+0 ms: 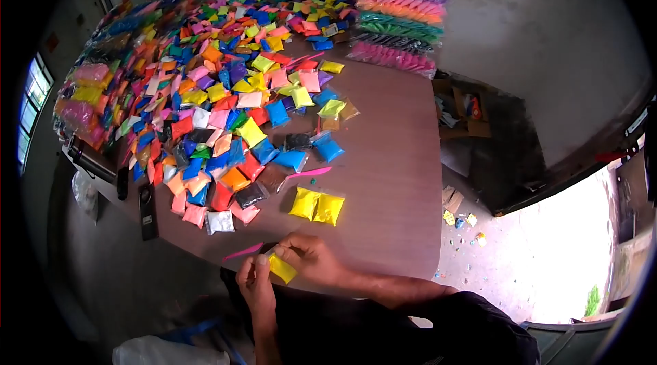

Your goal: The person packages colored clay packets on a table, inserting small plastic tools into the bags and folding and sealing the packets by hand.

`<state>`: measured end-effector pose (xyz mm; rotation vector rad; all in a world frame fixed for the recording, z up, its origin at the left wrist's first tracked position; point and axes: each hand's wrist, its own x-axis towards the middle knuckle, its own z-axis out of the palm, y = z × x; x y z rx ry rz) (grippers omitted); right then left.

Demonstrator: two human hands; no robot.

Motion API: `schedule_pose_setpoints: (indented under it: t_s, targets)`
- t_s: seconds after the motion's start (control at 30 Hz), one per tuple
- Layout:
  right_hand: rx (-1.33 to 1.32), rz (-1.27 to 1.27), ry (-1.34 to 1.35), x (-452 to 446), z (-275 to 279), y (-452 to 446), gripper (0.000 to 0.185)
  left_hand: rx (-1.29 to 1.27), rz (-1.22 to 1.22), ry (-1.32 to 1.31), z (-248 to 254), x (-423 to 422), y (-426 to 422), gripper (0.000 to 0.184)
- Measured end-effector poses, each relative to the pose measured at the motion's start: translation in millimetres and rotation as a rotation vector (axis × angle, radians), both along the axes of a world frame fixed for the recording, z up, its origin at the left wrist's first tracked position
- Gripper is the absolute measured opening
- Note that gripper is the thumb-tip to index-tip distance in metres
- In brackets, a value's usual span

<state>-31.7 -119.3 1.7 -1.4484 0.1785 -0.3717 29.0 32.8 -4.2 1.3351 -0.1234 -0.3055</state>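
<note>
Just past the table's near edge, a small yellow packet (282, 268) hangs between my two hands. My left hand (256, 284) pinches its left top corner with thumb and fingers. My right hand (311, 259) grips the upper right edge, fingers curled. Beside my left hand a pink plastic stick (243, 251) lies at the table edge. Farther in, two yellow packets (316, 206) lie side by side on the brown table (390, 180). Another pink stick (309, 172) rests beyond them, near a tiny dark green bit.
A large heap of coloured packets (219, 91) covers the table's left and back. Stacked bags of coloured sticks (404, 9) stand at the back right. A dark remote (147, 212) lies at the left edge. A cardboard box (469, 112) sits beyond the right edge; scraps litter the floor.
</note>
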Motion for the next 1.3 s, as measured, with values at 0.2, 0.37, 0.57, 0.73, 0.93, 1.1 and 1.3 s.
schedule_pose_setpoints:
  t_s: [0.2, 0.37, 0.57, 0.73, 0.93, 1.1, 1.3]
  targets:
    - [-0.028, -0.022, 0.000, 2, -4, 2, 0.025, -0.120, -0.030, 0.048, 2, 0, -1, 0.023]
    - [0.080, -0.017, 0.065, -1, 1, -1, 0.033, -0.291, 0.109, 0.187, 9, 3, -4, 0.022]
    - [-0.173, -0.039, -0.076, 0, 0, 1, 0.022, -0.123, 0.017, 0.069, 4, -1, -2, 0.025]
    - [0.012, -0.014, -0.070, 1, -16, 1, 0.015, 0.187, -0.109, -0.173, 7, -2, 1, 0.019]
    - [-0.012, 0.052, -0.002, -3, -5, -3, 0.013, 0.113, -0.115, -0.115, 15, -4, -5, 0.021]
    - [-0.032, -0.030, -0.082, -1, -7, -5, 0.016, 0.126, -0.189, -0.128, 11, -3, -3, 0.021]
    - [-0.011, 0.018, -0.021, -2, -4, -5, 0.016, 0.114, -0.241, -0.130, 13, -3, -3, 0.028]
